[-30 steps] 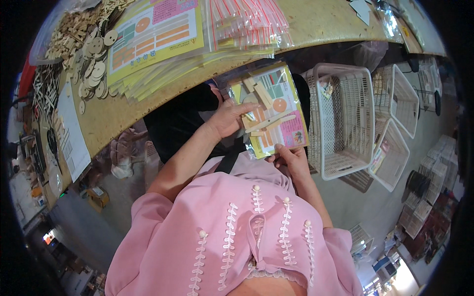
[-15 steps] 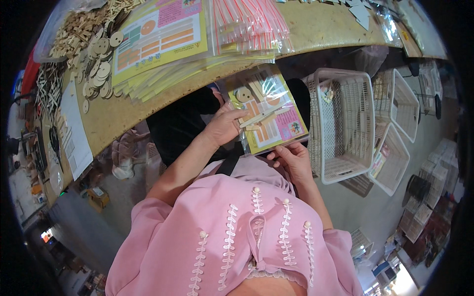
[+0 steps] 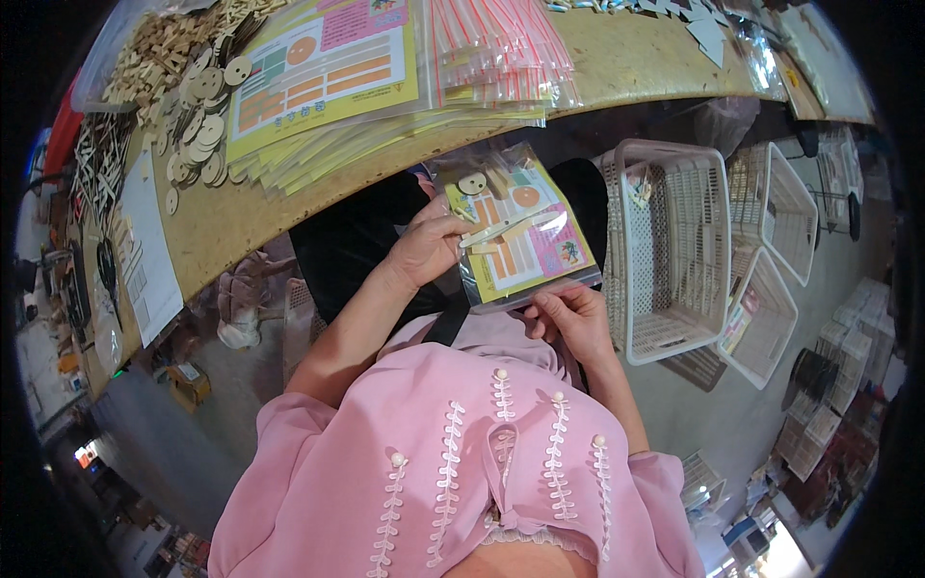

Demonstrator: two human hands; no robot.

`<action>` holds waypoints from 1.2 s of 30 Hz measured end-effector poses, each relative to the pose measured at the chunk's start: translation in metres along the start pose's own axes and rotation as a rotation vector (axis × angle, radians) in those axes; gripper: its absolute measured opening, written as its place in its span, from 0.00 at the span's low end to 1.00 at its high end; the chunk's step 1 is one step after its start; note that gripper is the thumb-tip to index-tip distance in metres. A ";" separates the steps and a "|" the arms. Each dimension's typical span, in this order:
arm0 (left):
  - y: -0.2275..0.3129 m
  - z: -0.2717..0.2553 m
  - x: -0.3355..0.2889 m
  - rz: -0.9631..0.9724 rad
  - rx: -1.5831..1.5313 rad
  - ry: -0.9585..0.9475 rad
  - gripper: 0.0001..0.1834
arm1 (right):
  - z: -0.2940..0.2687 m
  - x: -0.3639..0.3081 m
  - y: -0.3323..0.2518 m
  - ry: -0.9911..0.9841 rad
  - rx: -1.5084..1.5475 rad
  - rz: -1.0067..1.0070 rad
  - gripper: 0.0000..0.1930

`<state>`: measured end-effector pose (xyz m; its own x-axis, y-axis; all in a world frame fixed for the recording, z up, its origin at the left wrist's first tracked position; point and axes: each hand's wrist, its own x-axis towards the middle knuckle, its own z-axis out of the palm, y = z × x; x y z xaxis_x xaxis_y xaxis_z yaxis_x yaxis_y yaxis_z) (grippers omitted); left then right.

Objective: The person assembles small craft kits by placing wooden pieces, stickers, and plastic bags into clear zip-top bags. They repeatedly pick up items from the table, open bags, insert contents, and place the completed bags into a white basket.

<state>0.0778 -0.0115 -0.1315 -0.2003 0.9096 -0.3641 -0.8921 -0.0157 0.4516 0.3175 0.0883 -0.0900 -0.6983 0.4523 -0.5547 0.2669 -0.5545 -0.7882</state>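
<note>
Above my lap I hold a clear zip bag [image 3: 554, 214] between both hands. Inside it lie a yellow-edged printed card, a round wooden disc [image 3: 472, 183] with holes, and several pale wooden strips [image 3: 506, 227]. My left hand [image 3: 429, 243] grips the bag's left side, thumb on top and the other fingers mostly hidden beneath. At the lower right, my right hand [image 3: 570, 318] pinches the bag's near edge, where the zip strip runs, between thumb and fingers.
On the table [image 3: 376, 162] ahead lies a stack of similar cards and bags [image 3: 328, 82] with red-striped zips. Wooden discs [image 3: 200, 135], small blocks and thin sticks are heaped at the left beside a white sheet [image 3: 145, 260]. White plastic baskets [image 3: 674, 246] stand at the right.
The bag has turned slightly and its near edge now lies flatter, showing the zip strip. My right hand has shifted a little down along that edge. The wooden pieces inside have slid slightly.
</note>
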 end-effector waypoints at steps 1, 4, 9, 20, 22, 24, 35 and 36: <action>-0.001 -0.001 0.001 0.001 0.022 0.036 0.33 | 0.003 0.000 -0.001 0.029 0.014 -0.001 0.07; -0.006 -0.010 0.004 0.026 0.165 0.148 0.35 | 0.011 0.003 -0.004 0.088 0.049 -0.001 0.07; -0.021 -0.009 -0.003 0.758 1.699 0.556 0.36 | 0.028 0.018 -0.007 0.125 0.070 -0.002 0.08; -0.010 0.048 -0.048 0.374 1.442 0.119 0.06 | 0.055 0.041 -0.002 0.106 0.018 -0.133 0.11; -0.012 0.047 -0.047 0.456 1.509 0.164 0.05 | 0.056 0.040 -0.004 0.095 -0.041 -0.144 0.11; -0.013 0.037 -0.038 0.527 1.497 0.304 0.04 | 0.057 0.035 -0.005 0.052 -0.106 -0.178 0.10; -0.002 0.040 -0.049 0.852 1.806 0.228 0.06 | 0.075 0.011 -0.081 -0.141 -1.410 -0.831 0.21; -0.005 0.031 -0.047 0.861 1.881 0.231 0.06 | 0.071 0.012 -0.079 -0.139 -1.489 -0.745 0.23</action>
<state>0.1040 -0.0412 -0.0909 -0.4144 0.8440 0.3405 0.8093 0.1706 0.5621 0.2407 0.0885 -0.0155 -0.9822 0.1879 -0.0055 0.1707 0.8794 -0.4444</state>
